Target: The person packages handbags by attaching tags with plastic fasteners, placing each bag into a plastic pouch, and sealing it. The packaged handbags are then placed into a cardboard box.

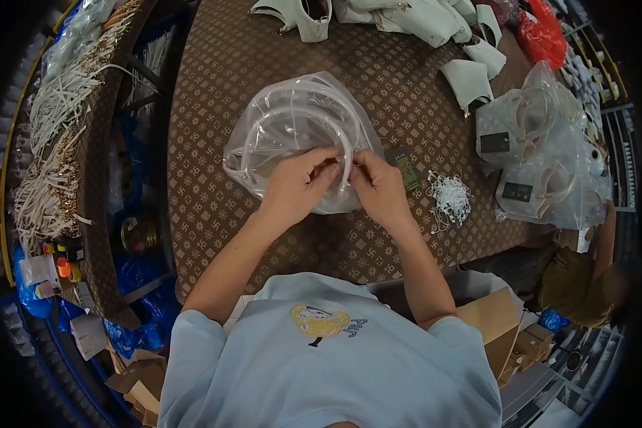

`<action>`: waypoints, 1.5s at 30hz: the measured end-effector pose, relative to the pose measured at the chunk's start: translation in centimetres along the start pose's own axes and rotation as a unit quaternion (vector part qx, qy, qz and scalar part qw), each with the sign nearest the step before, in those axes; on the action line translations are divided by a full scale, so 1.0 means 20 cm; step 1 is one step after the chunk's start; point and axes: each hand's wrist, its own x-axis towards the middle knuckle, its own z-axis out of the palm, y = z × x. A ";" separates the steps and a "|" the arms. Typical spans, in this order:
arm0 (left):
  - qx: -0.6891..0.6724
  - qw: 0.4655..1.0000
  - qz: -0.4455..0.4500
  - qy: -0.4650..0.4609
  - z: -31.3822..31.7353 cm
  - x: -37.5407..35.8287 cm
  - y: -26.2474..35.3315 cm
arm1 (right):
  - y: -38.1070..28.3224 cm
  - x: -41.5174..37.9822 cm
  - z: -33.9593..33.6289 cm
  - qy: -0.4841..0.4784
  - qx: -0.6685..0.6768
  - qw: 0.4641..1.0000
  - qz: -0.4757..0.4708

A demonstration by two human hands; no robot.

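A pale handbag with two arched handles sits on the table inside a clear plastic bag. Both hands meet at the right end of the front handle. My left hand is on the handle's left side, with thumb and fingers pinched together. On its other side, my right hand also has its fingertips closed in a pinch. Whatever lies between the fingertips is too small or hidden to name. A dark green card lies just right of my right hand. Farther right is a tangled pile of thin white strings.
Clear-bagged handbags with black tags stand at the table's right edge. Several pale leather-like pieces and a red plastic bag lie at the far side. Bundled straps hang on the left. Another person's arm shows at right.
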 end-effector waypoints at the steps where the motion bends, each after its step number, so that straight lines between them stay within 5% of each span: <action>1: 0.000 1.000 0.000 -0.003 0.00 0.00 -0.01 | 0.01 -0.01 0.00 -0.010 -0.083 0.995 -0.045; 2: 0.003 0.999 0.029 -0.014 0.00 0.00 -0.02 | 0.02 -0.01 0.00 -0.019 -0.166 0.982 -0.090; 9: 0.188 0.973 0.135 -0.020 -0.03 -0.01 -0.04 | 0.04 0.01 -0.02 -0.083 -0.098 0.992 -0.017; 15: 0.230 0.963 0.139 0.018 0.00 -0.02 -0.05 | 0.02 0.01 -0.04 -0.121 -0.089 0.988 0.021; 19: 0.259 0.952 0.149 0.071 -0.03 -0.05 0.00 | -0.13 -0.13 -0.03 0.022 -0.250 0.959 -0.134; 21: 0.194 0.970 0.102 0.104 -0.06 -0.12 0.05 | -0.22 -0.18 -0.05 0.136 -0.253 0.891 -0.351; 24: 0.053 0.993 0.069 0.084 -0.07 -0.21 0.09 | -0.27 -0.23 0.06 0.070 -0.142 0.942 -0.296; 30: -0.238 0.968 -0.054 0.050 -0.09 -0.23 0.19 | -0.20 -0.12 -0.03 -0.097 -0.077 0.960 -0.249; 34: -0.155 0.976 0.035 0.151 -0.01 -0.32 0.16 | -0.17 -0.04 -0.09 -0.089 -0.052 0.968 -0.228; 36: -0.059 0.998 0.019 -0.011 0.08 -0.45 0.18 | -0.17 -0.02 -0.12 -0.086 -0.020 0.975 -0.206; 37: -0.060 0.998 0.017 -0.006 0.15 -0.45 0.13 | -0.17 -0.02 -0.13 -0.112 0.034 0.983 -0.145; 39: -0.084 0.986 -0.138 0.028 0.34 -0.43 0.02 | -0.15 -0.03 -0.14 -0.144 0.087 0.982 -0.080; 42: -0.198 0.949 -0.244 -0.016 0.39 -0.27 0.01 | -0.12 -0.05 -0.13 -0.175 0.107 0.978 -0.051; 45: -0.261 0.944 -0.203 0.011 0.44 -0.27 0.01 | -0.13 -0.08 -0.15 -0.167 0.120 0.978 -0.023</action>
